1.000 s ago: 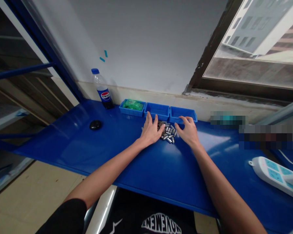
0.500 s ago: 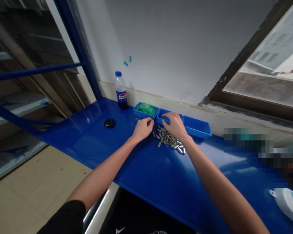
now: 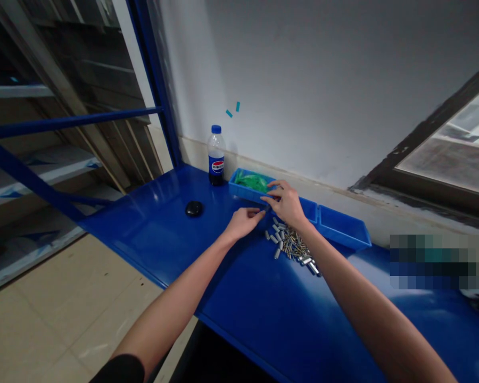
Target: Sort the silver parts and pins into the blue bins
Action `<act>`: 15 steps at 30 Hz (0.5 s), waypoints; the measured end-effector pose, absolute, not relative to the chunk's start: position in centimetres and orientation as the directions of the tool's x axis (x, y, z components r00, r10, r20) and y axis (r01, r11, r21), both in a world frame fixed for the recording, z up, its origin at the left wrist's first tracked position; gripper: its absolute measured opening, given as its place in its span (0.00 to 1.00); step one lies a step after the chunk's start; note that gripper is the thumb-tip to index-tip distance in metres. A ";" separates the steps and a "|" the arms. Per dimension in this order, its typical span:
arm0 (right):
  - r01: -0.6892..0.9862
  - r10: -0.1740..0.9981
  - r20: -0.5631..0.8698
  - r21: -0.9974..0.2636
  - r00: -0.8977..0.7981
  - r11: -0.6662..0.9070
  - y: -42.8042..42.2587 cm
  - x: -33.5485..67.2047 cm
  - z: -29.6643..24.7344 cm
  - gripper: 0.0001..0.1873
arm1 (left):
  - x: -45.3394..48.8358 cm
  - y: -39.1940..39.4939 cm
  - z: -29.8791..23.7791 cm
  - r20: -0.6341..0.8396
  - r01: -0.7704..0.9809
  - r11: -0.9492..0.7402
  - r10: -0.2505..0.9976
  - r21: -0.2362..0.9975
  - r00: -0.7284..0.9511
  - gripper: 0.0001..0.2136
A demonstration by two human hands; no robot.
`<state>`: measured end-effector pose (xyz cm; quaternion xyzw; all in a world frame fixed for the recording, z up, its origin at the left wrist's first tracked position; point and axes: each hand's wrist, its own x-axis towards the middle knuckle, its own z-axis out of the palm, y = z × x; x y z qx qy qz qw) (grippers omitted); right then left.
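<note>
Over the blue table, my left hand (image 3: 243, 223) is closed in a pinch, thumb and forefinger pointing right. Something small and dark seems to be at its fingertips, too small to name. My right hand (image 3: 289, 206) meets it from the right, its fingers curled and its thumb close to the left fingertips; whatever it grips cannot be made out. Just below the hands lies a pile of small metal cylinders (image 3: 277, 253) and thin brass-coloured pins (image 3: 294, 244). The middle blue bin (image 3: 309, 209) is partly hidden behind my right hand.
A blue bin with green packets (image 3: 255, 182) stands against the wall, and another blue bin (image 3: 345, 226) stands at the right. A cola bottle (image 3: 216, 157) and a round black object (image 3: 193, 208) are on the left. A blue rail (image 3: 75, 116) borders the table's left side.
My right hand has come from over the middle bin to my left hand's fingertips. The left hand's fingers now point right. The whole view has shifted somewhat.
</note>
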<state>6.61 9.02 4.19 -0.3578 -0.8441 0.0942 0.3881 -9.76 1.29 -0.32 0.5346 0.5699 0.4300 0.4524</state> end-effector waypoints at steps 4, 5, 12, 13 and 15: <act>0.475 0.622 0.685 -0.433 -0.380 0.766 5.8 8.1 7.0 0.08 | -9.1 1.0 0.4 -0.030 -0.460 0.053 0.998 0.886 0.056 0.36; 0.466 0.612 0.694 -0.428 -0.380 0.775 4.9 8.6 7.6 0.07 | -8.9 0.9 0.7 0.052 -0.554 -0.017 0.997 0.833 0.048 0.38; 0.505 0.674 0.593 -0.458 -0.440 0.732 -0.2 11.3 10.3 0.13 | -7.4 -0.2 2.0 0.225 -0.522 -0.205 0.974 0.828 -0.027 0.41; 0.523 0.696 0.612 -0.481 -0.375 0.704 -0.8 11.4 10.8 0.13 | -7.2 -0.3 2.1 0.227 -0.501 -0.208 0.974 0.840 -0.024 0.41; 0.542 0.761 0.587 -0.559 -0.275 0.627 -1.9 11.4 11.7 0.17 | -7.1 -0.6 2.2 0.247 -0.456 -0.222 0.969 0.862 -0.005 0.41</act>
